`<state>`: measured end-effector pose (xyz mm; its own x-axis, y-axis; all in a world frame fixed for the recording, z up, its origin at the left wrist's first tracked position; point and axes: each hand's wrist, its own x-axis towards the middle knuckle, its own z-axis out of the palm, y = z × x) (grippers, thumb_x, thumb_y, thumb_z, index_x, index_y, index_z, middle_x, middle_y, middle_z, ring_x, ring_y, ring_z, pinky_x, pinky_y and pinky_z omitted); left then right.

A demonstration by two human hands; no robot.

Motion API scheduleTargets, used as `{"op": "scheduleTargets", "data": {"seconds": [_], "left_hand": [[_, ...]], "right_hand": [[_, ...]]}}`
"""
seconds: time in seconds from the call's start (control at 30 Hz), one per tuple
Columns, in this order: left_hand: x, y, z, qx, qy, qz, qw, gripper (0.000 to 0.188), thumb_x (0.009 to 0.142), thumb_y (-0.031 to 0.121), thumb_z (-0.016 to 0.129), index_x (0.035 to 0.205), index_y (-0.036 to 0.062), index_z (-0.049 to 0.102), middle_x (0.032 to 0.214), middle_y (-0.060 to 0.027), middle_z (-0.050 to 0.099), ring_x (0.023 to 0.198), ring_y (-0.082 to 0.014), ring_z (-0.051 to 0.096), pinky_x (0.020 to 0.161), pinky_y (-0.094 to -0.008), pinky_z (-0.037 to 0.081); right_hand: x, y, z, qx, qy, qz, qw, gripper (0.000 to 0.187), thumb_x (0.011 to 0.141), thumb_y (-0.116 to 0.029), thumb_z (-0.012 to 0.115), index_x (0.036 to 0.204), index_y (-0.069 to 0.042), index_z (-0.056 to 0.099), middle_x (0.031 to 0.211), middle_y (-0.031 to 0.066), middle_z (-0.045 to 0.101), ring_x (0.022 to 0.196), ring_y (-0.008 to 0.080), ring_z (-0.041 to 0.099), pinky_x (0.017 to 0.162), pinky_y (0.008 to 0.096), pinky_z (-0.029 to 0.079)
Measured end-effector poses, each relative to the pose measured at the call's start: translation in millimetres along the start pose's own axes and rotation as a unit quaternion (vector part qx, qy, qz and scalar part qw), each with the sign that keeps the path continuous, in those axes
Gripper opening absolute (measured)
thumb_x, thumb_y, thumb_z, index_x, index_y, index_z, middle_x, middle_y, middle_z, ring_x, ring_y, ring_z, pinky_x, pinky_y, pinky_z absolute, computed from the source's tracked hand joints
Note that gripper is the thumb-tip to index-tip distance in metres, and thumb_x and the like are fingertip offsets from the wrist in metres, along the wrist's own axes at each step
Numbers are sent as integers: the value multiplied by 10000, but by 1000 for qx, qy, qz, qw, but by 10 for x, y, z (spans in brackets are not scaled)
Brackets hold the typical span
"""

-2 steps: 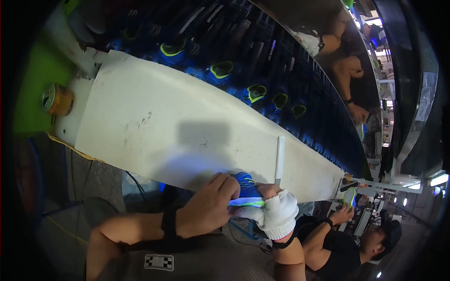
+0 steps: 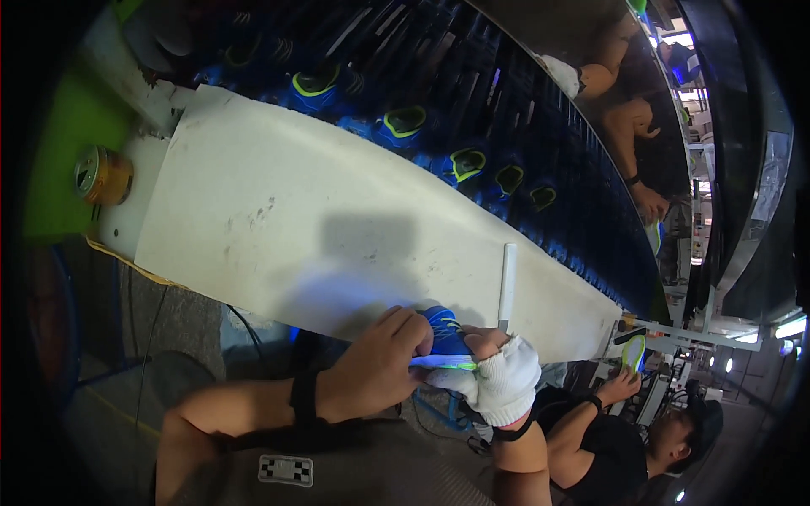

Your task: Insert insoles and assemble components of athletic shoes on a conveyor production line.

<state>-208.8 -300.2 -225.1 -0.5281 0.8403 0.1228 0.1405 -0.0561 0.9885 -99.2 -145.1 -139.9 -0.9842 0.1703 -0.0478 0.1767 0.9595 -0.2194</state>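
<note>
nothing has shifted since the earlier frame. the left hand point(image 2: 371, 371) and gloved right hand point(image 2: 498, 381) both clasp the blue shoe point(image 2: 445, 336) at the white table point(image 2: 278, 211) edge.

A person's bare left hand point(image 2: 375, 367) and white-gloved right hand point(image 2: 498, 379) grip a blue shoe point(image 2: 445, 341) with a bright green sole at the near edge of a long white surface point(image 2: 278, 219). A white stick point(image 2: 507, 285) lies on the surface just beyond the hands. A brass-coloured tin point(image 2: 103, 174) sits at its far left end. Blue shoes point(image 2: 405, 122) line a dark conveyor behind. Another person point(image 2: 624, 438) works at lower right.
</note>
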Motion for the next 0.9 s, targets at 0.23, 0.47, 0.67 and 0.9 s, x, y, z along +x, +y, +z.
{"op": "scheduleTargets", "data": {"seconds": [0.23, 0.47, 0.67, 0.9], "left_hand": [[205, -189, -127, 35, -41, -32, 998, 530, 550, 145, 888, 917, 83, 511, 927, -86, 537, 910, -314, 543, 791, -400, 466], [221, -212, -471, 25, -147, -15, 989, 727, 508, 294, 953, 1098, 79, 587, 1141, -97, 598, 1117, -321, 554, 937, -420, 469], [262, 65, -838, 95, -128, 122, 980, 672, 579, 302, 927, 1127, 55, 627, 1084, -116, 616, 998, -299, 603, 834, -386, 524], [316, -31, -982, 195, -111, 175, 959, 594, 566, 247, 919, 1042, 65, 613, 985, -111, 591, 928, -311, 592, 766, -388, 510]], "right_hand": [[26, 54, 39, -30, 50, -91, 994, 514, 659, -455, 859, 934, -105, 601, 895, 55, 715, 686, 259, 688, 589, 356, 530], [-202, 83, 402, 253, 133, 207, 936, 368, 825, -370, 803, 905, -57, 629, 783, 113, 692, 651, 275, 674, 598, 367, 540], [-123, -401, 1058, 600, 161, 381, 685, 520, 1046, -462, 414, 1056, 11, 628, 1037, 174, 692, 976, 238, 660, 883, 385, 519], [295, -412, 811, 523, 142, 59, 839, 784, 686, 8, 805, 1358, -36, 404, 1497, 208, 413, 1221, 276, 525, 1064, 412, 417]]}}
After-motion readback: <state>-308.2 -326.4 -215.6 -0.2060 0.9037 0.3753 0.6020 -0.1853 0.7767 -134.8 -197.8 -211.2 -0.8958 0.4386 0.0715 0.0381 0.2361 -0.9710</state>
